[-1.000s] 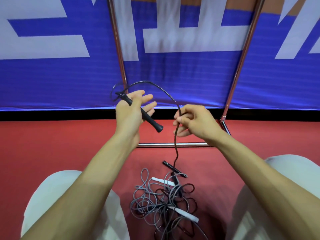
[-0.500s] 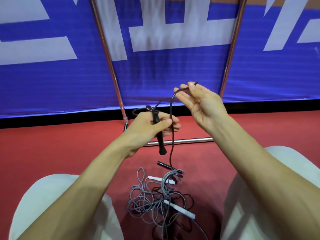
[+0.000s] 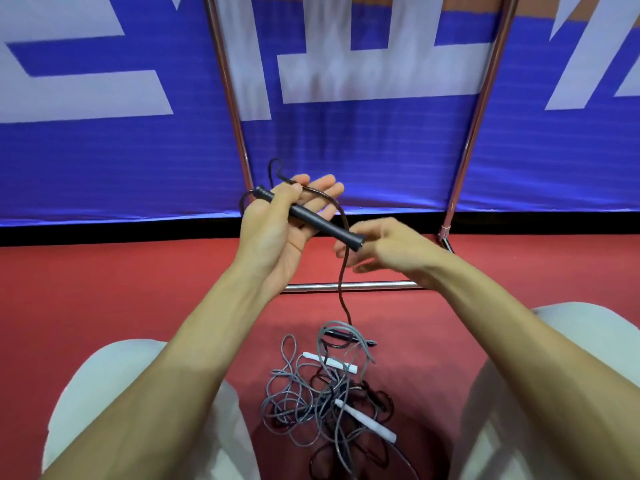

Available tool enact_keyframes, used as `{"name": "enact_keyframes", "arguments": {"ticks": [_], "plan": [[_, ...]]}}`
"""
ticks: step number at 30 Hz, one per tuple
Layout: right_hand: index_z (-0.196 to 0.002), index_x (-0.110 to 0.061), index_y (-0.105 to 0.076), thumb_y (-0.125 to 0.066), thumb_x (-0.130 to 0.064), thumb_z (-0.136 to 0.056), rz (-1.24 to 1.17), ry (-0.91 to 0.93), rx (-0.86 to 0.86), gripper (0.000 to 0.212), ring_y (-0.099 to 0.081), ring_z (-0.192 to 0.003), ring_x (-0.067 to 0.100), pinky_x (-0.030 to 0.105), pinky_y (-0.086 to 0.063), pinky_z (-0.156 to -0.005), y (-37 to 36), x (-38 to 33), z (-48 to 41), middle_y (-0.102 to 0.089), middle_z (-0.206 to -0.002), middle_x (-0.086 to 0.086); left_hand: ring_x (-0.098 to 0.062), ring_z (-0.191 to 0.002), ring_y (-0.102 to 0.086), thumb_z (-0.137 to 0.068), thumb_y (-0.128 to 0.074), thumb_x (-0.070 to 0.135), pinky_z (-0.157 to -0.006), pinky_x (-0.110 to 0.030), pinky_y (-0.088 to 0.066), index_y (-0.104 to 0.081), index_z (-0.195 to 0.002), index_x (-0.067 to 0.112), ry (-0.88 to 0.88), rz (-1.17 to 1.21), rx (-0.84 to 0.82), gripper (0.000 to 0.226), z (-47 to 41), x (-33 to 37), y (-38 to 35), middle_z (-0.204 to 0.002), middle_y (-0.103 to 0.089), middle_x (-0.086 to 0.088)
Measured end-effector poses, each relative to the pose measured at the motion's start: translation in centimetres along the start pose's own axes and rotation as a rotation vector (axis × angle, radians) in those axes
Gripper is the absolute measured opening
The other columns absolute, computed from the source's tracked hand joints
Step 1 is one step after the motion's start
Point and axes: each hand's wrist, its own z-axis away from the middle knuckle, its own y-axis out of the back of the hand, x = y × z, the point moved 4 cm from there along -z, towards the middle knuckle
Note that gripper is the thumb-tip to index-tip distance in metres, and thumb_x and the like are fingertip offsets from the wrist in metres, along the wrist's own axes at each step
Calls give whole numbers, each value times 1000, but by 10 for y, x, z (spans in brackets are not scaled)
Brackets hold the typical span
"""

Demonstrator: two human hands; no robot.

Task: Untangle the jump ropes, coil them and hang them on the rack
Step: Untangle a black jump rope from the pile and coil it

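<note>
Head view looked down on two bare forearms above the red floor [image 3: 104, 289]. The left hand [image 3: 273, 230] held the black handle [image 3: 311, 218] slantwise, its thumb clamping it against straight, spread fingers. The black rope [image 3: 341, 271] looped out from the handle's upper end, crossed those fingers and dropped to the tangled pile [image 3: 311, 403] between the person's knees. The right hand [image 3: 384, 252] was at the handle's lower end, beside the hanging rope (too blurred to tell whether its fingers pinched anything). In the pile lay grey rope [image 3: 323, 329], two white handles [image 3: 330, 362] and a second black handle [image 3: 341, 336]. The chrome rack [image 3: 481, 109] stood just beyond, before a blue banner [image 3: 346, 150].
</note>
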Motion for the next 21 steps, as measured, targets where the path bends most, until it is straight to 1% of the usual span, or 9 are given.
{"name": "enact_keyframes", "arguments": {"ticks": [3,5,6,7,9,12,15,18,21], "plan": [[-94,-16,-68,-54,2,-91,168,-28,-261,23,-59,-82,6,20,-48,-77,-19,11,3,-66,-88,-3,-26,-94,-73,-102,-37,4,-77,-32,-60,-52,-96,8,-4,161,-6,16,-4,10,5,-96,-75,-13],[-91,-17,-66,-56,-4,-93,201,-52,-364,16,-59,-84,11,29,-50,-81,-29,16,4,-64,-90,2,-25,-94,-73,-102,-37,5,-76,-31,-60,-53,-96,9,-10,198,-5,18,-4,14,8,-97,-75,-12],[-89,-14,-65,-56,-5,-93,213,-48,-347,14,-60,-82,14,33,-54,-80,-30,17,2,-64,-89,4,-25,-95,-72,-103,-37,6,-78,-31,-60,-54,-97,9,-12,209,-1,18,-4,14,10,-98,-74,-12],[-86,-11,-65,-56,-3,-93,235,-26,-279,14,-61,-79,16,37,-56,-79,-29,15,0,-64,-85,6,-25,-97,-72,-103,-37,8,-81,-31,-59,-55,-98,9,-16,211,5,18,-5,14,11,-100,-74,-12],[-81,-8,-64,-56,2,-91,271,51,-76,16,-62,-70,18,37,-59,-72,-22,9,-3,-66,-76,8,-24,-104,-70,-104,-37,10,-88,-33,-57,-56,-103,9,-31,161,33,18,-7,13,16,-107,-72,-11],[-80,-8,-62,-54,4,-91,197,137,134,18,-66,-67,22,27,-58,-62,-10,1,-2,-68,-78,13,-22,-106,-69,-101,-43,8,-92,-33,-55,-59,-110,10,-33,-120,128,18,-9,8,26,-115,-69,-10],[-79,-11,-57,-48,3,-95,-2,194,240,23,-66,-63,28,26,-56,-54,1,-9,2,-64,-78,14,-21,-102,-69,-97,-52,7,-92,-30,-52,-62,-113,12,52,-387,156,19,-6,-5,28,-112,-70,-7],[-82,-10,-56,-47,0,-96,-166,247,286,19,-66,-62,28,30,-56,-52,11,-19,9,-62,-76,13,-17,-100,-69,-98,-52,9,-89,-29,-52,-65,-113,11,120,-615,83,20,-4,-19,25,-112,-70,-7],[-82,-9,-56,-52,-2,-95,-287,278,347,15,-67,-57,22,31,-57,-52,19,-24,13,-63,-74,12,-14,-97,-71,-100,-49,9,-84,-24,-55,-66,-115,11,193,-766,-90,24,0,-31,17,-109,-73,-7]]}}
